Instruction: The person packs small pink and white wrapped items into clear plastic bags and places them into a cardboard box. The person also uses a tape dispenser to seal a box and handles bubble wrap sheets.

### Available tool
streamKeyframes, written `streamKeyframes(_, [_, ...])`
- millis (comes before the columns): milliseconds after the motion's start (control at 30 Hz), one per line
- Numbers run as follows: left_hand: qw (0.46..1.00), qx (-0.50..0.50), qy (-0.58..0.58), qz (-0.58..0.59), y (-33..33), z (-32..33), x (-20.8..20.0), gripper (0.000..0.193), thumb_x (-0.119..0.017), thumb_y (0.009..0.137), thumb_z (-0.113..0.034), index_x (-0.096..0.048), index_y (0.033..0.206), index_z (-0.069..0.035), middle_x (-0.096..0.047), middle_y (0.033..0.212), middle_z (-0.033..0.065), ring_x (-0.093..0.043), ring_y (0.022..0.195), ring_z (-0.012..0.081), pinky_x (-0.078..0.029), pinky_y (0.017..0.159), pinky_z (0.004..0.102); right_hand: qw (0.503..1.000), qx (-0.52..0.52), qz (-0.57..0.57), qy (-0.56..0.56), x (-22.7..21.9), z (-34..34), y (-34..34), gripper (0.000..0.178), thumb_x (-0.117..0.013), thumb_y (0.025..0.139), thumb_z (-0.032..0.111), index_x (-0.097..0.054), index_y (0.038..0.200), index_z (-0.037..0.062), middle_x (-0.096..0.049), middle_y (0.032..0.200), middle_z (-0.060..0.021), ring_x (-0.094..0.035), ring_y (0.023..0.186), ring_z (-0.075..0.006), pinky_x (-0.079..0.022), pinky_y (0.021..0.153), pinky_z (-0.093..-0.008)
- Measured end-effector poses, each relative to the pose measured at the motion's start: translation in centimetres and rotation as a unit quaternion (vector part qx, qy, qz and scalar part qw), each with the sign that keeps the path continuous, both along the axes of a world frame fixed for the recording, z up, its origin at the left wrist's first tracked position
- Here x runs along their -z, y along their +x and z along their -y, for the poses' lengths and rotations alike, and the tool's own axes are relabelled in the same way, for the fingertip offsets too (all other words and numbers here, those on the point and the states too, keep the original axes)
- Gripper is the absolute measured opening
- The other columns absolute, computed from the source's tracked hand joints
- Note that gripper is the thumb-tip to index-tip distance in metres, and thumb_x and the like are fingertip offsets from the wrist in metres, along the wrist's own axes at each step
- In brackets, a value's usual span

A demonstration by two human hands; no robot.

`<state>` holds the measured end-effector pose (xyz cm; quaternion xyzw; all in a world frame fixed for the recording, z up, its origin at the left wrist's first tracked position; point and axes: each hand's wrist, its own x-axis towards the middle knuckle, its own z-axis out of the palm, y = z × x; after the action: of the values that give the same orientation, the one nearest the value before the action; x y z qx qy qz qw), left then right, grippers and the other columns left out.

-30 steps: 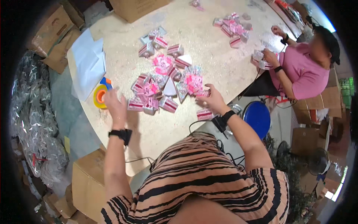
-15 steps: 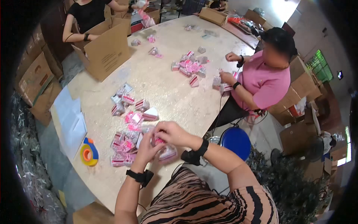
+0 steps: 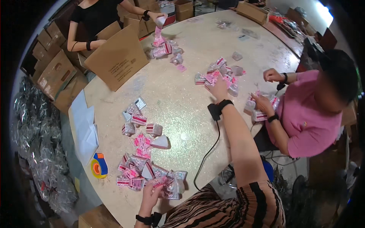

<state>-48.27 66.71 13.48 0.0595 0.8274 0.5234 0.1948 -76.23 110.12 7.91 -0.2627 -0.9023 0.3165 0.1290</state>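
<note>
My left hand (image 3: 151, 194) is at the near edge of the table, fingers closed on the pink top of a small clear-bagged pack (image 3: 173, 188). Beside it lies a heap of similar packs (image 3: 131, 167), wedge-shaped, white with pink and dark red bands. My right arm is stretched far forward. At its end, my right hand (image 3: 219, 90) touches a second cluster of packs (image 3: 213, 69) near the table's middle; its fingertips are hidden among them. More packs (image 3: 154, 129) and a pink crumpled bit (image 3: 142, 141) lie between the heap and the carton.
An open cardboard carton (image 3: 118, 57) stands at the far left, where a person in black lifts a pack (image 3: 159, 21). A person in pink (image 3: 304, 117) handles packs at right. Tape rolls (image 3: 99, 167) and white sheets (image 3: 83, 129) lie along the left edge. A black cable (image 3: 207, 155) trails from my right wrist.
My right hand has left my left hand and reached forward to the middle cluster. My left hand stays by the near heap. The person in black has brought a pack over the far packs.
</note>
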Motion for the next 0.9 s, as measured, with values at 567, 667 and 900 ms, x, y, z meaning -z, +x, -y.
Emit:
streamKeyframes(567, [0.990, -0.116, 0.013, -0.083, 1.7, -1.3, -0.1, 0.024, -0.053, 0.087, -0.015, -0.055, 0.071, 0.003, -0.047, 0.057, 0.0035, -0.042, 0.050, 0.0109, -0.033, 0.046, 0.0287, 0.943, -0.055, -0.318, -0.079, -7.9, -3.0, 0.1, 0.029, -0.053, 0.088, 0.021, -0.060, 0.105, -0.0019, -0.064, 0.090, -0.0153, -0.059, 0.080, -0.0195, -0.045, 0.074, -0.0304])
streamKeyframes(667, [0.998, -0.044, -0.041, 0.023, 2.1, 0.4, -1.2, 0.021, -0.052, 0.086, -0.013, -0.061, 0.093, 0.004, -0.062, 0.078, 0.0162, -0.058, 0.073, 0.0253, -0.043, 0.068, 0.0328, 0.923, -0.101, -0.348, -0.134, -12.8, -1.9, 3.9, 0.028, -0.053, 0.089, 0.021, -0.061, 0.106, -0.0001, -0.064, 0.085, -0.0082, -0.056, 0.071, -0.0132, -0.045, 0.067, -0.0269])
streamKeyframes(900, [0.983, -0.096, 0.144, -0.064, 6.0, 6.8, -4.3, 0.020, -0.053, 0.087, -0.012, -0.061, 0.096, 0.004, -0.062, 0.081, 0.0107, -0.057, 0.075, 0.0164, -0.044, 0.070, 0.0273, 0.889, -0.163, -0.308, -0.298, -24.4, 12.6, 17.4, 0.023, -0.058, 0.087, 0.015, -0.059, 0.107, 0.0036, -0.058, 0.076, 0.0018, -0.048, 0.054, -0.0041, -0.036, 0.045, -0.0160])
